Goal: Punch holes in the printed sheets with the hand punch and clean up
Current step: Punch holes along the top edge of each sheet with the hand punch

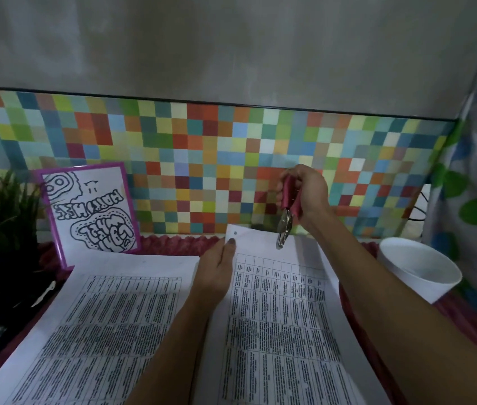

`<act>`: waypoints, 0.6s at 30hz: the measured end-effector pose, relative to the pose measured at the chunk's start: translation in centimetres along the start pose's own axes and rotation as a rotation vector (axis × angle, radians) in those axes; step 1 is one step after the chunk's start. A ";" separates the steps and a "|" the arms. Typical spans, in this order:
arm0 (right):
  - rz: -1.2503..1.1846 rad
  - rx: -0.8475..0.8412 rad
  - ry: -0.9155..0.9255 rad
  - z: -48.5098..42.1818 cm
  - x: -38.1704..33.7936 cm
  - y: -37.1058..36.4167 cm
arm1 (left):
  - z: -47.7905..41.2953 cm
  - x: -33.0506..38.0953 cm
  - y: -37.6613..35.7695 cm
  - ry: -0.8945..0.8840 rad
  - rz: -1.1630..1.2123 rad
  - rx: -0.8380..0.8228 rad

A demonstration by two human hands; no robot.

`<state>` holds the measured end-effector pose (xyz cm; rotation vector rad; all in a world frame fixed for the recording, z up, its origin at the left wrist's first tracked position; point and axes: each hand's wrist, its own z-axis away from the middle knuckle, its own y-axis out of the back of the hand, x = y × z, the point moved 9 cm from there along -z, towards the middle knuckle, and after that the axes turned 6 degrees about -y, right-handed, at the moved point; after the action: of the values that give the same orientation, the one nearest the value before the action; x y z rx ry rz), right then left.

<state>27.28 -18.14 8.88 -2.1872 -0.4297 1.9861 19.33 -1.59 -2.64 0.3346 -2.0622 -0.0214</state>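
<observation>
Potted plant (0, 217) far left, purple-framed drawing (91, 209) beside it; white tub (424, 267) right.

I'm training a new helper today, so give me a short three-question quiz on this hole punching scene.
1. True or false: the right hand grips the pink hand punch.
2. Which hand pinches the printed sheet at its far corner? A) left hand B) right hand C) neither
3. Fill in: near that corner the sheet shows ___ punched hole.
Key: 1 true; 2 A; 3 one.
</observation>
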 end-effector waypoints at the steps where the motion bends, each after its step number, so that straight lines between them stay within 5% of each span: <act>1: -0.007 0.001 0.002 0.1 0.0 0.1 | 0.0 -0.2 -0.1 0.007 0.006 -0.012; 18: 0.019 0.216 0.122 0.3 -0.2 2.1 | 0.1 0.1 0.0 0.057 0.090 -0.009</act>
<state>27.17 -20.18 8.43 -2.1676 -0.1695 1.8009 19.19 -1.61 -2.56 0.2339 -2.0182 0.0332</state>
